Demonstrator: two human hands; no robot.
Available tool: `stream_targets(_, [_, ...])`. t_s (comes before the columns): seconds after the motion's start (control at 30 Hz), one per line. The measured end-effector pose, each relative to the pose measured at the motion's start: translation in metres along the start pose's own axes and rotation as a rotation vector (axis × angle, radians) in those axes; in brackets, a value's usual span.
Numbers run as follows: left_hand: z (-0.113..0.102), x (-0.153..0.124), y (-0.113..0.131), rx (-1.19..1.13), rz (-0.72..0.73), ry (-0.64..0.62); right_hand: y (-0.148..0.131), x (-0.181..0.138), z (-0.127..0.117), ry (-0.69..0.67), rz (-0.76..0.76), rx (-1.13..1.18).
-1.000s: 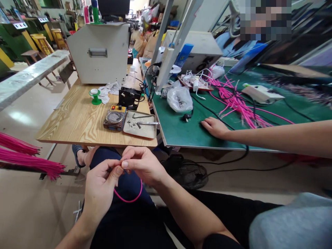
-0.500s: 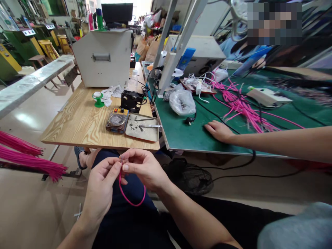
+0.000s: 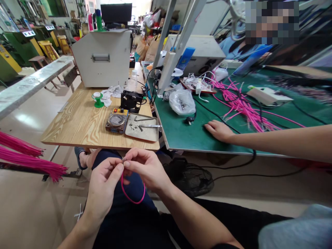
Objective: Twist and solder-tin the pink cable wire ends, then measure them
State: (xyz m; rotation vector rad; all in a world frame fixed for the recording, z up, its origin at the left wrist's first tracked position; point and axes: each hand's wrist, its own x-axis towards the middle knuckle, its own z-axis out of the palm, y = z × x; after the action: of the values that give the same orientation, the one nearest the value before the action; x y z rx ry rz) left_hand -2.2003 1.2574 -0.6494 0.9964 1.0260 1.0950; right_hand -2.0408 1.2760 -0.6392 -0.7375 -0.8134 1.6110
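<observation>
A short pink cable (image 3: 133,201) hangs in a loop below my hands, over the dark trousers. My left hand (image 3: 103,183) pinches one end of it between thumb and fingers. Against it, fingertips nearly touching, my right hand (image 3: 146,169) is closed on the cable's ends too. Something small and metallic shows between the fingertips, too small to make out. Just beyond my hands, on the wooden table (image 3: 70,128), are a small round-topped solder pot (image 3: 116,121) and a shallow tray (image 3: 135,133) with hex keys and dark crumbs.
A co-worker's hand (image 3: 219,131) rests on the green table (image 3: 178,136) at right. Pink cables (image 3: 241,103), a plastic bag (image 3: 182,102) and black cords lie there. More pink cable bundles (image 3: 33,166) jut in at left. Below the table stands a floor fan (image 3: 194,183).
My fingertips have shifted slightly and pressed closer together around the cable ends. The hanging loop has risen a little and become narrower.
</observation>
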Motion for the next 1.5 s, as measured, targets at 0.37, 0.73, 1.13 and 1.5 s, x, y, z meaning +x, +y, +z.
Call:
stream_targets(0.37, [-0.002, 0.000, -0.004, 0.037, 0.014, 0.035, 0.003, -0.002, 0.000, 0.029, -0.032, -0.031])
stream_targets(0.73, [0.002, 0.002, -0.004, 0.063, 0.035, 0.068, 0.009, -0.004, 0.001, 0.011, -0.013, -0.023])
stream_targets(1.13, [0.003, 0.001, -0.003, 0.032, 0.030, 0.088, 0.011, -0.003, 0.001, 0.016, 0.011, -0.018])
stream_targets(1.5, [0.017, 0.025, -0.001, 0.085, 0.134, 0.081, 0.009, 0.004, 0.005, 0.131, -0.020, 0.093])
